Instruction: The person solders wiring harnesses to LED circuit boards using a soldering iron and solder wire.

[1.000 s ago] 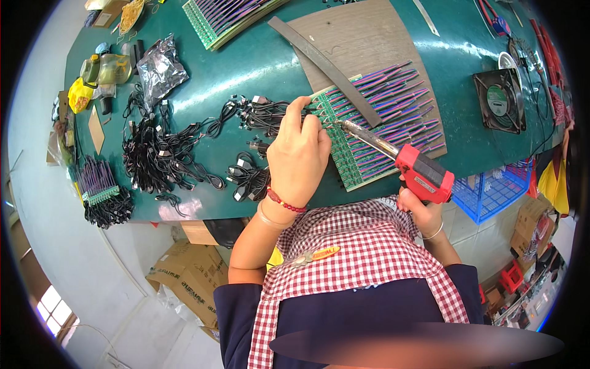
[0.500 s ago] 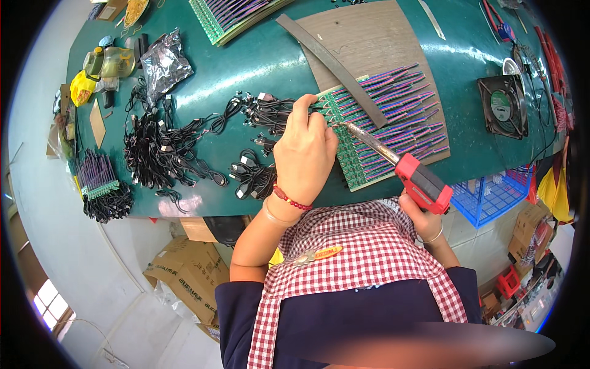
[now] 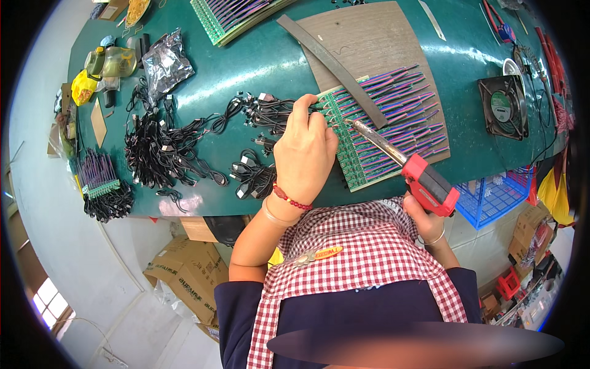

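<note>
While the view looks down from the head, a wide dark green worktable [image 3: 246, 67] is seen filling most of the upper picture. On its right part a curved brown wooden board [image 3: 375, 37] is laid, and a long grey flat metal bar [image 3: 332, 67] is placed slantwise across it. Beneath the bar's lower end, a panel of green circuit strips with purple and pink wires [image 3: 387, 129] is spread over the board's near edge. To the left, a tangled heap of black cables with small plugs [image 3: 160, 154] is scattered on the table, and some of its strands are drawn toward the panel. A square black cooling fan [image 3: 503, 107] is set well apart at the right. At the far left edge, a small bundle of purple-wired green strips [image 3: 101, 181] is lying.

The left hand [image 3: 304, 154] is curled closed at the panel's left edge, its fingertips pinched on a thin black cable end [image 3: 276, 114] held against the green strips. The right hand [image 3: 424, 218] is wrapped tightly around the red handle of a soldering iron [image 3: 405, 166], near the table's front edge. The iron's grey metal shaft is pointed up and left, and its tip is brought onto the panel just beside the left fingertips.
</note>
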`<state>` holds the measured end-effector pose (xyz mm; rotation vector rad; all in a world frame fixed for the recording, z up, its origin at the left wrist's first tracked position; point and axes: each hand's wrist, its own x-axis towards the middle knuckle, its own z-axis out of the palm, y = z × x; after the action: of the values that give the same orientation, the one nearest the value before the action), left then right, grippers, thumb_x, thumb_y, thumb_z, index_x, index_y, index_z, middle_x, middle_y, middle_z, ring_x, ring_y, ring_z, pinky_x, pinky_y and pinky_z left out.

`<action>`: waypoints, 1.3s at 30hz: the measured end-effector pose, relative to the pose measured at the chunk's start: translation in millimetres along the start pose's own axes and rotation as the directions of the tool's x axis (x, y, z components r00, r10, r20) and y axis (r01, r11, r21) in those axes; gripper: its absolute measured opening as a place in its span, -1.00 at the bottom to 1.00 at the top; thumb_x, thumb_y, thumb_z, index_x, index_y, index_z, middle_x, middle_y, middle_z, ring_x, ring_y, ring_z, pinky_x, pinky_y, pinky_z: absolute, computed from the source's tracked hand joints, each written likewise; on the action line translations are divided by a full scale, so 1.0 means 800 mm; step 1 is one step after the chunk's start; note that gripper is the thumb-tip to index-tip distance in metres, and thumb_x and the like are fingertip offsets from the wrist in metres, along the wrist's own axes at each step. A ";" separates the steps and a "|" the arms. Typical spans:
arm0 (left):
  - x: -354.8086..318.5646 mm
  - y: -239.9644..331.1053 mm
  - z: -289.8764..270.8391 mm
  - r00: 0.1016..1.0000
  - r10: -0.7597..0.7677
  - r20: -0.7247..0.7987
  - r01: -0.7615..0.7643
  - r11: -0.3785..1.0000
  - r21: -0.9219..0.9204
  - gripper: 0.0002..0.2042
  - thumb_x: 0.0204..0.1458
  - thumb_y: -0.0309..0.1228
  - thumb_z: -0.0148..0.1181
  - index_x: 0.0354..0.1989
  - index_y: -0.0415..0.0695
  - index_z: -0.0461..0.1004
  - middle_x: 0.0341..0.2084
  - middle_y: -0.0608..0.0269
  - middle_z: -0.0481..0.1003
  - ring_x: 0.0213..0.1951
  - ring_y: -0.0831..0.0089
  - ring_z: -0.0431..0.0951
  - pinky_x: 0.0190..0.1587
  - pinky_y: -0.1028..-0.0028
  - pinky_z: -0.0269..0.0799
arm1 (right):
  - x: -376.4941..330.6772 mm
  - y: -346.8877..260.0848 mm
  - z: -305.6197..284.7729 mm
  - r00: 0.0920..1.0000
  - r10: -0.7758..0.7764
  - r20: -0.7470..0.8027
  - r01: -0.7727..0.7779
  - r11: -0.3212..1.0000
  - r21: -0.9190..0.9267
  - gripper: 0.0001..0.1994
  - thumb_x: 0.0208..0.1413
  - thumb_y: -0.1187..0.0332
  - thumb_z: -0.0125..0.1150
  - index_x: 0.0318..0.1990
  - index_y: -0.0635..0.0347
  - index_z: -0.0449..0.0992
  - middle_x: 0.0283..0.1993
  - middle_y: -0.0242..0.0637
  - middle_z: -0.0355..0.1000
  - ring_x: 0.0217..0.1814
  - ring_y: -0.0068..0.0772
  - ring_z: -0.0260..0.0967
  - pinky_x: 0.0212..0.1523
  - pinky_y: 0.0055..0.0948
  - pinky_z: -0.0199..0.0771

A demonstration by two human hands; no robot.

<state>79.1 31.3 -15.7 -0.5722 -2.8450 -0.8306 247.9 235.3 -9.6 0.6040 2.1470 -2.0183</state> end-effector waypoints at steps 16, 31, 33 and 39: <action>0.004 0.001 -0.006 0.999 0.014 0.038 -0.015 0.999 0.029 -0.87 -0.19 -0.54 0.19 -0.54 -0.19 0.33 -0.10 0.21 0.41 -0.42 0.24 0.52 -0.51 0.36 0.44 | -0.009 0.019 -0.003 0.999 0.014 -0.036 -0.014 1.000 0.016 -0.73 0.02 0.48 0.25 -0.09 0.27 0.47 -0.28 -0.37 0.45 -0.27 -0.54 0.37 -0.24 -0.48 0.38; 0.014 0.002 -0.011 0.991 0.039 0.126 -0.045 0.998 0.050 -0.91 -0.20 -0.52 0.18 -0.55 -0.17 0.38 -0.09 0.18 0.39 -0.38 0.23 0.53 -0.47 0.33 0.47 | -0.013 0.015 0.005 0.995 0.098 -0.008 -0.098 0.995 0.031 -0.81 0.05 0.43 0.25 -0.18 0.26 0.49 -0.30 -0.36 0.45 -0.29 -0.52 0.39 -0.26 -0.47 0.38; 0.015 0.002 -0.011 0.990 0.047 0.134 -0.055 0.997 0.051 -0.92 -0.20 -0.51 0.18 -0.55 -0.17 0.38 -0.09 0.17 0.38 -0.36 0.23 0.53 -0.45 0.33 0.47 | -0.014 0.012 0.004 0.996 0.094 0.005 -0.094 0.996 0.009 -0.82 0.05 0.43 0.24 -0.19 0.26 0.49 -0.31 -0.35 0.46 -0.30 -0.52 0.39 -0.26 -0.46 0.38; 0.019 0.005 -0.011 0.984 0.048 0.174 -0.063 0.995 0.083 -0.92 -0.21 -0.53 0.17 -0.54 -0.18 0.38 -0.09 0.17 0.38 -0.29 0.25 0.52 -0.41 0.33 0.49 | -0.011 0.010 0.009 1.000 0.013 0.014 -0.012 1.000 -0.018 -0.87 0.07 0.46 0.18 -0.24 0.30 0.44 -0.40 -0.34 0.41 -0.39 -0.54 0.35 -0.35 -0.51 0.34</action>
<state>66.8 34.7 -2.6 -0.7411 -2.9861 -0.6739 257.7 226.9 -14.8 0.5975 2.1455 -1.9891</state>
